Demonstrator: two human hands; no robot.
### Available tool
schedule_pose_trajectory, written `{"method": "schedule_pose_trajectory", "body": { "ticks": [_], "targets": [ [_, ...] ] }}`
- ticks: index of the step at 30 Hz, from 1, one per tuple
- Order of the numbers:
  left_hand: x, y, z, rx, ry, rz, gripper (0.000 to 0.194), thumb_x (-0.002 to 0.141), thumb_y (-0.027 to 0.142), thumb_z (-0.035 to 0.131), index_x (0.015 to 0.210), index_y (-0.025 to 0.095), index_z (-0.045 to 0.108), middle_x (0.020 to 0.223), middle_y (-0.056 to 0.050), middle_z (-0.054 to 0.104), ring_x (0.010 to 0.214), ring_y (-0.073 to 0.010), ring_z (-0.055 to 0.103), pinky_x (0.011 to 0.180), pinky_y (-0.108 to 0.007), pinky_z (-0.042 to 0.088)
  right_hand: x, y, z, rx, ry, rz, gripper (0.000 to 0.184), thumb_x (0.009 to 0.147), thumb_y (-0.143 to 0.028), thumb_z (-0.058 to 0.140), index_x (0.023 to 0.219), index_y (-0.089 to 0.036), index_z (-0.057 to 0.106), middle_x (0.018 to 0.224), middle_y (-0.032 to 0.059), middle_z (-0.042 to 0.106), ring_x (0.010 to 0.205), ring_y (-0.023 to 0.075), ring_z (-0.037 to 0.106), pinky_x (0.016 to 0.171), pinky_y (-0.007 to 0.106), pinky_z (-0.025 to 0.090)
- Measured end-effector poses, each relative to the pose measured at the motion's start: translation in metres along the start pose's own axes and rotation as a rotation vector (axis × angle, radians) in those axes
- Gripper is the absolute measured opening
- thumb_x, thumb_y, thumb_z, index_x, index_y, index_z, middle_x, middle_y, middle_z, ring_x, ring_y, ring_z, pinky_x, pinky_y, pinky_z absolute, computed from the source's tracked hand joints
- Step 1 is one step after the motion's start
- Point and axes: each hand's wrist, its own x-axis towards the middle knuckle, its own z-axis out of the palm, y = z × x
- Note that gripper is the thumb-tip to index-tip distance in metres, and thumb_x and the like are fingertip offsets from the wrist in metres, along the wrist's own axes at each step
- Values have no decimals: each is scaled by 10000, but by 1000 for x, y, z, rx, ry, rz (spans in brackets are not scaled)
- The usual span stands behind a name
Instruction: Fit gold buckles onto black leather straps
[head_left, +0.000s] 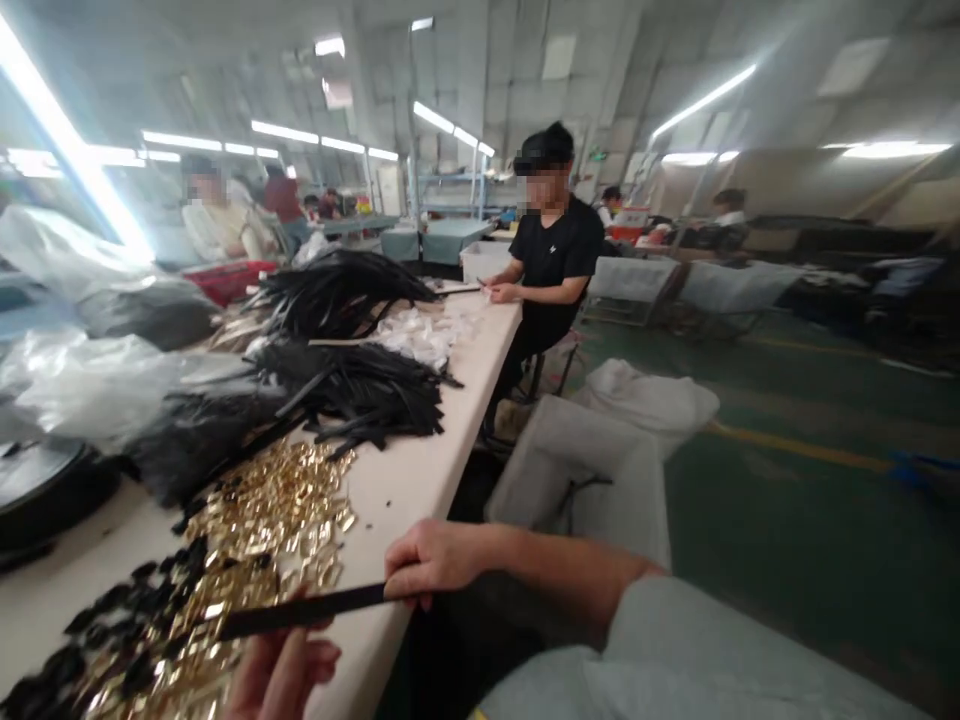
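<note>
A black strap [341,603] is stretched between my two hands over the near edge of the table. My right hand [435,560] is closed, pinching the strap's right end. At the bottom of the view, my left hand [281,670] grips the strap further left, its thumb and fingers bent about it; that end is blurred. Below and beyond the left hand spreads a pile of shiny gold buckles [281,500]. Small black pieces [112,620] lie to the left of them. A bundle of black straps [367,400] rests further up the table.
Another heap of black straps [337,290] and clear plastic bags [97,385] cover the table's far and left parts. A co-worker [559,235] in black sits at the far end of the table [420,475]. Right of it stands a grey lined bin [637,500].
</note>
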Motion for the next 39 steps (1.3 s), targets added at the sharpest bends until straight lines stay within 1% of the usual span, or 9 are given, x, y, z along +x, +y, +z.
{"method": "schedule_pose_trajectory", "body": {
  "ticks": [4,7,10,12,17,23,33,36,39],
  "targets": [
    [-16,22,-13,-50,40,49,269,664,430,820,891,296,766,620,14,660,562,-146,587,585,-281,542,-12,-3,5,-150,-14,-36,195,924,-270,584,758,-169,588,695,-20,655,555,81,599,558,191,465],
    [-16,21,-19,-94,80,34,447,660,381,822,1044,203,680,655,19,653,538,-118,591,559,-244,527,-4,-1,4,-215,8,-87,192,943,-282,545,810,-159,606,735,-4,663,575,90,603,589,212,460],
    [-22,14,-22,-79,117,17,475,684,347,795,1095,184,623,665,27,645,527,-113,606,548,-229,523,2,-4,20,-397,120,-177,128,900,-256,619,982,-167,658,810,8,683,694,124,631,692,249,462],
    [-28,10,-22,-92,117,9,415,701,340,785,1045,182,615,674,24,648,538,-110,615,560,-225,529,5,-8,37,-478,180,-221,242,860,-254,687,1090,-182,658,902,24,705,801,155,645,761,278,460],
    [-42,8,-23,-218,91,-70,388,692,348,806,989,166,633,689,4,675,574,-108,635,588,-221,547,16,-13,68,-400,294,-298,251,854,-233,703,1098,-190,660,967,26,707,862,160,639,794,281,458],
    [-54,5,-21,-330,101,-153,382,659,352,856,932,169,662,698,-4,699,576,-96,638,575,-198,538,20,-8,73,-270,285,-406,127,861,-197,680,986,-174,689,903,8,699,827,137,621,781,260,465],
    [-53,2,-11,-308,108,-139,408,622,368,887,922,176,686,750,-21,733,635,-116,666,642,-220,540,25,-2,77,-318,404,-486,135,880,-248,680,992,-177,706,940,34,720,853,155,642,805,278,475],
    [-53,1,-17,-185,103,-93,387,675,427,846,924,174,691,754,-36,741,642,-140,674,664,-259,549,24,1,73,-412,417,-535,117,926,-259,630,944,-170,704,895,38,715,820,148,629,774,265,455],
    [-53,2,-22,115,140,26,310,757,460,778,828,169,698,705,-35,727,644,-153,667,668,-267,539,22,0,67,-484,329,-478,151,953,-249,585,873,-174,689,815,21,699,764,136,611,728,252,425]
  ]
}}
